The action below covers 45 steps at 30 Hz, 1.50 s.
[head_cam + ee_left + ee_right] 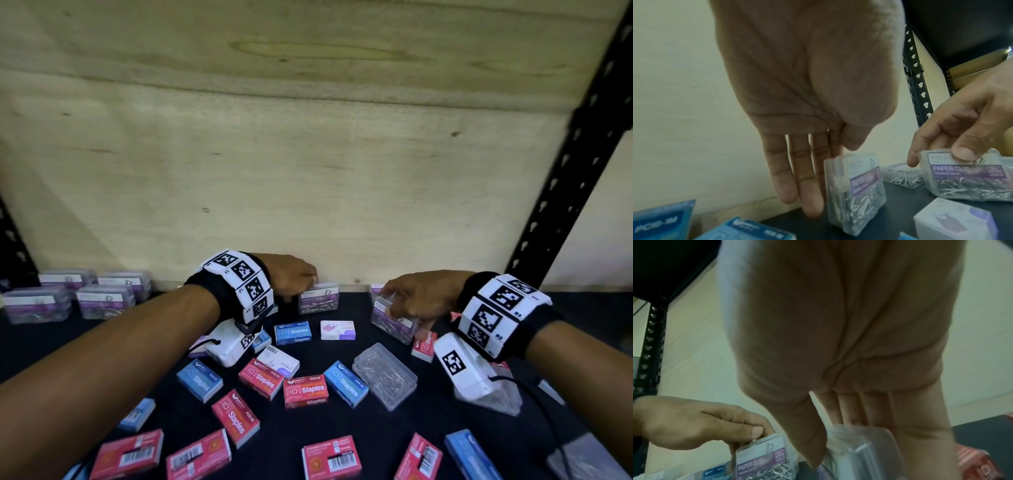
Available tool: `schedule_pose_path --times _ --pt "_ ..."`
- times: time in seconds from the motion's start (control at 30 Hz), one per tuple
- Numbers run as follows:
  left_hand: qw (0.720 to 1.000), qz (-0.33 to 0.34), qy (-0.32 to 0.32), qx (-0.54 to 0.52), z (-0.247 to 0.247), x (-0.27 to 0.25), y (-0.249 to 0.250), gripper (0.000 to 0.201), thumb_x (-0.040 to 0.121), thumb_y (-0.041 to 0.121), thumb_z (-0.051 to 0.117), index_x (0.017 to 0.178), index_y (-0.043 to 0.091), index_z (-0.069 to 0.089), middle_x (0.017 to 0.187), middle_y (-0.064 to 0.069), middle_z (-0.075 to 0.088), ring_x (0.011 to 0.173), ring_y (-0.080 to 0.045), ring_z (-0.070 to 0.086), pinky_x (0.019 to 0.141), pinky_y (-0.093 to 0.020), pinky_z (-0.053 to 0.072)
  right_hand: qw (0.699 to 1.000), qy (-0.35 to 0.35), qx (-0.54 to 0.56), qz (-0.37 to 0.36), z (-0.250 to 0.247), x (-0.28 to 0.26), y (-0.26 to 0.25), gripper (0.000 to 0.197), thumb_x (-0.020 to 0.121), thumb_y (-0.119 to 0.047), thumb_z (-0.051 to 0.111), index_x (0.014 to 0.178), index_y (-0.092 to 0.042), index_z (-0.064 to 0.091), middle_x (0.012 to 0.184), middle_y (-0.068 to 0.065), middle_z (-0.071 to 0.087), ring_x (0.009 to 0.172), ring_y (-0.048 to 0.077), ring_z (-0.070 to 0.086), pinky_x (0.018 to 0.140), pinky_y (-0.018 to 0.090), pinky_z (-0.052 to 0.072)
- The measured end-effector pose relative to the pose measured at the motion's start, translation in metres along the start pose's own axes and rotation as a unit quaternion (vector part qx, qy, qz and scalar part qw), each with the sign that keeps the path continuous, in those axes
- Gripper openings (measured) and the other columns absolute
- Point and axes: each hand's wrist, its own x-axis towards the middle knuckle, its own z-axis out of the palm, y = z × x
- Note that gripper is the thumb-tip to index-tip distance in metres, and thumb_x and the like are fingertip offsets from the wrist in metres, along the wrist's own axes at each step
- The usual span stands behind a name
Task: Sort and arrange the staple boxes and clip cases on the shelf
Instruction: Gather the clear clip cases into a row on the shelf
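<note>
**Staple boxes (306, 391): unsorted, clip cases partly grouped**

Staple boxes lie scattered near. Mid-shelf, right hand (416, 296) grips one paper clip case (394, 318); left hand (291, 275) pinches another (318, 297). Four cases (77, 294) grouped far left. Most remains.

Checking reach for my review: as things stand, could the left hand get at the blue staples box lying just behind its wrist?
Probably not yet: the left hand already grips a paper clip case; the blue staples box itself lies uncovered.
</note>
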Motion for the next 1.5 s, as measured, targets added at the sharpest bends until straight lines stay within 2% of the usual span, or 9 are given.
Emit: schedule_pose_path --times 0.13,0.23,0.5,0.63,0.77,0.93,1.07,1.23,1.5 --pt "0.999 0.002 0.005 0.04 0.001 0.005 0.0 0.041 0.096 0.053 0.045 0.125 0.024 0.05 0.107 -0.001 0.066 0.1 -0.018 0.061 0.094 -0.036 0.046 0.999 0.005 -0.037 -0.005 0.0 -0.001 0.002 0.032 0.097 -0.026 0.06 0.125 -0.014 0.053 0.11 0.009 0.073 0.084 0.022 0.076 0.092 0.044 0.056" --pt "0.995 0.022 0.029 0.092 0.002 0.005 0.0 0.041 0.094 0.044 0.055 0.128 0.02 0.05 0.122 -0.001 0.059 0.105 -0.018 0.056 0.095 -0.037 0.046 0.999 0.015 -0.026 -0.011 -0.001 -0.002 0.003 0.034 0.094 -0.028 0.066 0.122 -0.01 0.056 0.107 0.01 0.074 0.085 0.025 0.075 0.091 0.045 0.057" --pt "0.994 0.04 0.075 0.071 -0.019 -0.03 -0.014 0.034 0.093 0.039 0.061 0.123 0.023 0.055 0.106 0.009 0.058 0.085 -0.008 0.055 0.073 -0.023 0.041 0.995 0.057 -0.071 -0.047 -0.012 -0.015 -0.023 0.029 0.094 -0.026 0.066 0.12 -0.014 0.057 0.108 0.0 0.07 0.083 0.022 0.07 0.084 0.035 0.055" --pt "0.993 0.027 0.088 0.077 -0.033 -0.063 -0.038 0.035 0.092 0.04 0.062 0.122 0.024 0.056 0.113 0.007 0.061 0.094 -0.01 0.056 0.077 -0.024 0.039 0.986 0.083 -0.11 -0.098 -0.015 -0.014 -0.058 0.029 0.094 -0.027 0.065 0.12 -0.016 0.056 0.114 -0.001 0.066 0.092 0.022 0.069 0.089 0.035 0.054" --pt "0.99 -0.002 0.103 0.095 -0.04 -0.106 -0.071 0.035 0.091 0.04 0.062 0.122 0.025 0.057 0.117 0.007 0.059 0.096 -0.011 0.053 0.08 -0.025 0.039 0.978 0.079 -0.116 -0.153 -0.008 -0.006 -0.104 0.021 0.097 -0.023 0.06 0.116 -0.017 0.054 0.115 0.0 0.066 0.084 0.023 0.073 0.081 0.033 0.058" --pt "0.986 -0.077 0.12 0.086 -0.041 -0.169 -0.125 0.036 0.091 0.039 0.064 0.124 0.025 0.059 0.12 0.007 0.058 0.101 -0.012 0.053 0.083 -0.025 0.039 0.957 0.066 -0.173 -0.224 0.01 0.008 -0.182 0.023 0.098 -0.019 0.055 0.121 -0.016 0.051 0.117 0.006 0.068 0.092 0.026 0.072 0.085 0.037 0.058" --pt "0.978 -0.153 0.122 0.071 -0.035 -0.216 -0.169 0.036 0.09 0.035 0.065 0.124 0.025 0.059 0.12 0.007 0.059 0.102 -0.013 0.056 0.084 -0.023 0.04 0.93 0.069 -0.217 -0.288 0.03 0.015 -0.246 0.027 0.098 -0.023 0.056 0.124 -0.018 0.053 0.117 0.0 0.068 0.089 0.017 0.066 0.087 0.033 0.053" --pt "0.967 -0.222 0.125 0.029 -0.018 -0.255 -0.22 0.038 0.089 0.034 0.068 0.124 0.025 0.059 0.113 0.009 0.06 0.094 -0.009 0.053 0.079 -0.021 0.038 0.915 0.057 -0.218 -0.334 0.057 0.026 -0.306 0.031 0.098 -0.026 0.056 0.128 -0.018 0.05 0.11 -0.006 0.065 0.087 0.019 0.068 0.084 0.034 0.054" --pt "0.954 -0.279 0.11 0.011 0.01 -0.28 -0.268 0.033 0.089 0.03 0.068 0.12 0.026 0.06 0.115 0.008 0.057 0.1 -0.012 0.054 0.085 -0.025 0.041 0.89 0.069 -0.269 -0.361 0.091 0.04 -0.358 0.045 0.095 -0.034 0.062 0.136 -0.02 0.05 0.131 0.001 0.06 0.113 0.02 0.058 0.097 0.031 0.047"
